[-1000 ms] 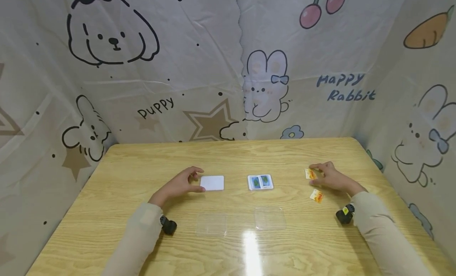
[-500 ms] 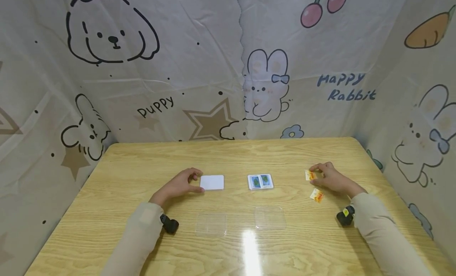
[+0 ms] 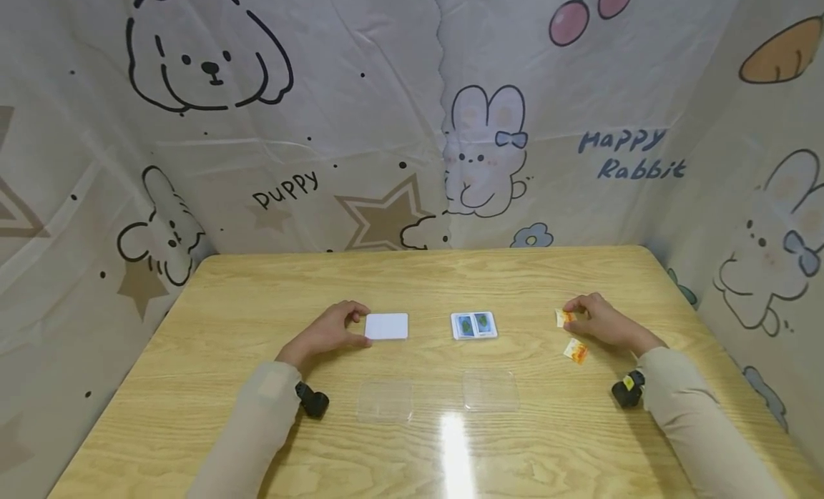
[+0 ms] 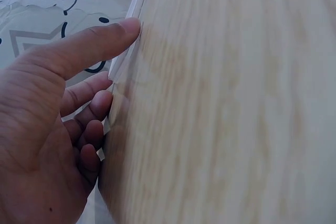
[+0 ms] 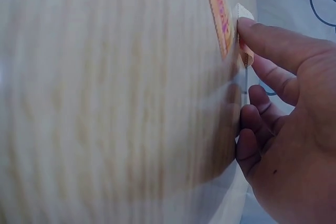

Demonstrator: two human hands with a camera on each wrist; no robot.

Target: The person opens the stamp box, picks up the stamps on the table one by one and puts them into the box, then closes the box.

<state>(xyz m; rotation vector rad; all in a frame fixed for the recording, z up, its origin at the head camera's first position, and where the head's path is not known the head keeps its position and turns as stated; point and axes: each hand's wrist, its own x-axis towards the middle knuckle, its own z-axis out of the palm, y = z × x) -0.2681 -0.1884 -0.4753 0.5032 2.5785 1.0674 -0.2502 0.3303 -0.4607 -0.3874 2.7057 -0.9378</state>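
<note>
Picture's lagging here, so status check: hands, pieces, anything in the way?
Left hand grips white card at left end. Right hand pinches far orange stamp; near orange stamp lies close by. Nothing seen blocking either hand.

Cloth backdrop (image 3: 360,141), "puppy" (image 3: 285,190) on left, "Happy Rabbit" (image 3: 633,155) on right

White rectangular card (image 3: 387,326): plain side up, flat on table (image 3: 360,463), possibly a stack. Small orange-and-white piece (image 3: 563,318): perforated edge, partly hidden, well to the card's right.

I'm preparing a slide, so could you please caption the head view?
Left hand holding a white card, right hand holding a small orange-and-white paper, a blue-pictured card between them.
</note>
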